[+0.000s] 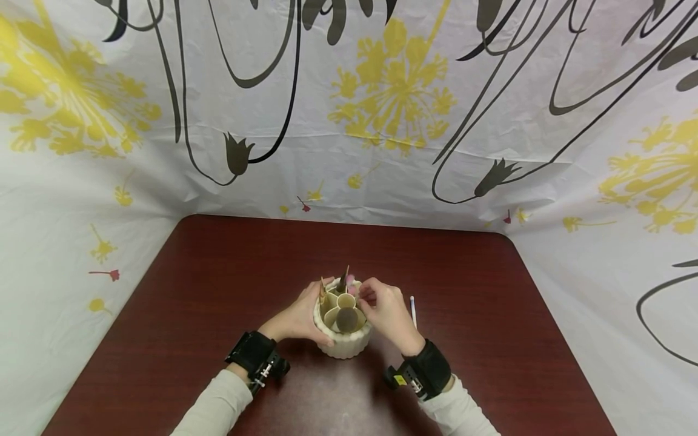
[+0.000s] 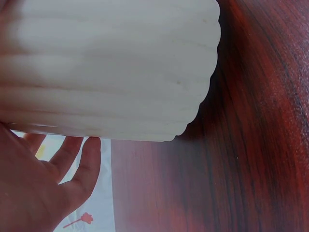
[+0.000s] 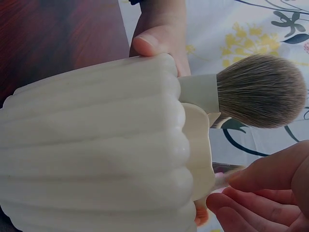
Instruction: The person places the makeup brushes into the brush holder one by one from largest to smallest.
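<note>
A cream ribbed makeup brush holder (image 1: pixel 345 346) with a scalloped rim stands on the table, divided into round compartments. My left hand (image 1: pixel 300 315) grips its left side, thumb in front and fingers behind. Inside, a large fluffy makeup brush (image 3: pixel 260 92) stands bristles up at the near side; slimmer brushes (image 1: pixel 342 283) and a pink-tipped item (image 1: pixel 351 284) are toward the back. At the right rim, my right hand (image 1: pixel 384 306) pinches a small, slim makeup brush (image 3: pixel 221 181) between thumb and fingers. Most of that brush is hidden by the fingertips and the holder.
A thin white stick (image 1: pixel 413 310) lies on the dark red-brown table (image 1: pixel 262 254), just right of my right hand. Behind and beside the table hangs a white cloth (image 1: pixel 305 109) with yellow and grey flower prints. Both wrists wear black camera straps (image 1: pixel 431 369).
</note>
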A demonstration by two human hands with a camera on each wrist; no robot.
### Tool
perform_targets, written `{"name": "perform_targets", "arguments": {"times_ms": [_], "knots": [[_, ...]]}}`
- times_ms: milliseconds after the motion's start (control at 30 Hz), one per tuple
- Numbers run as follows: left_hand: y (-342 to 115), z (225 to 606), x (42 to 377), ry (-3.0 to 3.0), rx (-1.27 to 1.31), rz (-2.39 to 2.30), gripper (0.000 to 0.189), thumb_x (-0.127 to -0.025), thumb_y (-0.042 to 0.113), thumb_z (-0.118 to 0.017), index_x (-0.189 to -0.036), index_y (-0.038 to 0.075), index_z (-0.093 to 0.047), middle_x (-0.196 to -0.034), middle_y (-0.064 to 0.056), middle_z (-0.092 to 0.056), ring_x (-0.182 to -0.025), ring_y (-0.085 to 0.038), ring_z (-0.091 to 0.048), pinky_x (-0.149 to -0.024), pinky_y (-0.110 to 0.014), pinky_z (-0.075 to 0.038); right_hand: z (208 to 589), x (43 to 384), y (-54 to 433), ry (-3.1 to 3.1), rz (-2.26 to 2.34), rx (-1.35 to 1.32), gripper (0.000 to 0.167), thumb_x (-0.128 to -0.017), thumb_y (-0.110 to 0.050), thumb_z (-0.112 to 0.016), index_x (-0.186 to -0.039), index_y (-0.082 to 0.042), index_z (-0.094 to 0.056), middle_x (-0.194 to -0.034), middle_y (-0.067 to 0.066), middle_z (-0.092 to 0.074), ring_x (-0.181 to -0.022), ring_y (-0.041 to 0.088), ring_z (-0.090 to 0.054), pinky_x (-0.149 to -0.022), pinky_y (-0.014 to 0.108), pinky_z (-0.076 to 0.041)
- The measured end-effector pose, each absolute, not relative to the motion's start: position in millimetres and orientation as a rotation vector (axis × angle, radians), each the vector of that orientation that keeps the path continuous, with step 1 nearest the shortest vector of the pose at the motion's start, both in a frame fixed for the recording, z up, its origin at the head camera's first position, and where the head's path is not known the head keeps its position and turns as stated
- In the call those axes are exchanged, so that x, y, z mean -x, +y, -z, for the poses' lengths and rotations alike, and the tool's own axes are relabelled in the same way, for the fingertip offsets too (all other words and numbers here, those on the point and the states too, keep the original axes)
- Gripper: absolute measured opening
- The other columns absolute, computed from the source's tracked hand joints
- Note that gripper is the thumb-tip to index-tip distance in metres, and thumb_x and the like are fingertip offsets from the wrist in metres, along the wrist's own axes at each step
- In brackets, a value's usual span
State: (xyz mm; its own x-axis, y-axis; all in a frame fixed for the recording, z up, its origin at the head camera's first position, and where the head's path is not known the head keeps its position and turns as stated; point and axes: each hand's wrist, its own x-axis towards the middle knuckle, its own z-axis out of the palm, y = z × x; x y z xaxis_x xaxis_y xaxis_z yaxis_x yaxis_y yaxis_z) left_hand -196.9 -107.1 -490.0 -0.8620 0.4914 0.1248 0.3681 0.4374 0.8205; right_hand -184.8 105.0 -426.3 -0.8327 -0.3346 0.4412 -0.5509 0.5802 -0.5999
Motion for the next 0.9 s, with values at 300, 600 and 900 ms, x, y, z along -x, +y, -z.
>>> {"name": "perform_targets", "arguments": {"times_ms": [300, 600, 900], "knots": [[-106.7, 487.9, 195.6, 2.555, -0.772, -1.399, 0.123, -0.042, 0.039, -0.089, -0.141, 0.005, -0.023, -0.135, -0.011, -0.033, -0.124, -0.026, -0.03, -0.098, -0.047, -0.029, 420.9, 183.5, 110.4, -2.497, -1.121, -0.692, 0.014, -0.071, 0.006, -0.067, -0.079, -0.004, -0.06, -0.073, 0.005, -0.064, -0.068, 0.014, -0.063, -0.059, 0.02, -0.05], [-105.0, 487.7, 193.6, 2.562, -0.752, -1.392, 0.123, -0.042, 0.041, -0.088, -0.141, 0.009, -0.023, -0.136, -0.009, -0.033, -0.125, -0.024, -0.029, -0.098, -0.047, -0.029, 430.0, 191.3, 143.2, -2.582, -1.002, -0.542, 0.01, -0.074, -0.002, -0.068, -0.083, -0.004, -0.063, -0.074, 0.003, -0.064, -0.067, 0.012, -0.061, -0.06, 0.028, -0.05], [-106.3, 485.4, 194.2, 2.53, -0.765, -1.373, 0.124, -0.043, 0.039, -0.089, -0.142, 0.009, -0.021, -0.139, -0.012, -0.029, -0.127, -0.027, -0.025, -0.099, -0.05, -0.027, 466.2, 200.3, 184.8, -2.922, -0.82, -0.264, 0.023, -0.078, -0.011, -0.065, -0.1, -0.003, -0.063, -0.087, 0.009, -0.065, -0.069, 0.018, -0.059, -0.052, 0.029, -0.044]]}}
